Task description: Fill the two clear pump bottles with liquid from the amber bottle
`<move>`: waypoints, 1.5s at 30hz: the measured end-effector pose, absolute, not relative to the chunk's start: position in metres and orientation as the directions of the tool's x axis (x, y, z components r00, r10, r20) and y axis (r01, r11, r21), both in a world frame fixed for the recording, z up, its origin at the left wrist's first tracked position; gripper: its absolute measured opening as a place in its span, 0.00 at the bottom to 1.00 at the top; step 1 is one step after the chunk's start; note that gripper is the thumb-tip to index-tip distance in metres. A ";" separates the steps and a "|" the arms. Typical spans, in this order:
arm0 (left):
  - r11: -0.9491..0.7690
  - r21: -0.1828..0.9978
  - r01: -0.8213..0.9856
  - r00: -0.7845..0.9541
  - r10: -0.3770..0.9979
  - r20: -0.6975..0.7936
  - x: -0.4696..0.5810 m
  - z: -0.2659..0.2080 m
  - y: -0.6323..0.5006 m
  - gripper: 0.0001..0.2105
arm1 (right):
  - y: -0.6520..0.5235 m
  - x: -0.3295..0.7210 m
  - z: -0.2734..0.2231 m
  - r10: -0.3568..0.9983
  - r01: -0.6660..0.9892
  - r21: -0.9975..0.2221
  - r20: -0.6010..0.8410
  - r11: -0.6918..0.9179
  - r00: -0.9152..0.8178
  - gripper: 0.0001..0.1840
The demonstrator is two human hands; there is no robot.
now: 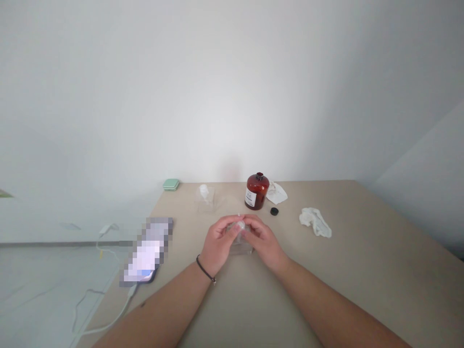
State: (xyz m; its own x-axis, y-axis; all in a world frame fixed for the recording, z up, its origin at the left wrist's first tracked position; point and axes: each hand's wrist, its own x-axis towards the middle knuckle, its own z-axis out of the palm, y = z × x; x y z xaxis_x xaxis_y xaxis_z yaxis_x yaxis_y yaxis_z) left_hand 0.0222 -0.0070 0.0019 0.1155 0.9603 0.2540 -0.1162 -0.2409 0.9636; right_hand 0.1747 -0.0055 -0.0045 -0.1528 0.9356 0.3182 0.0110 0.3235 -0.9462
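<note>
Both hands meet over a clear square container (240, 249) near the middle of the table. My left hand (218, 241) curls around its left side, the thumb near the top. On the opposite side, my right hand (265, 242) is closed about it in the same way. Between the thumbs shows a small whitish top piece (240, 224); the fingers partly cover it, so its exact kind cannot be told. Beyond the hands stands a brown bottle (258, 191) with a white label and an uncovered neck. A black cap (274, 211) lies just right of it.
A second clear container (206, 207) with a white top stands back left. White tissue (277, 193) lies behind the bottle, and crumpled tissue (316, 222) to the right. A green case (170, 184) sits at the far left corner. A cabled phone (148, 251) lies along the left edge.
</note>
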 end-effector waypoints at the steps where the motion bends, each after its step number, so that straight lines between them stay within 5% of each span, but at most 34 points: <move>1: -0.243 0.963 -0.114 0.115 0.960 0.256 0.022 0.002 -0.007 0.12 | -0.005 0.175 -0.005 0.937 0.016 -0.946 0.317 0.323 -0.151 0.14; 45: -0.230 0.959 -0.164 0.105 0.963 0.249 0.022 0.002 -0.007 0.11 | -0.006 0.172 -0.009 0.935 0.032 -0.940 0.333 0.339 -0.121 0.12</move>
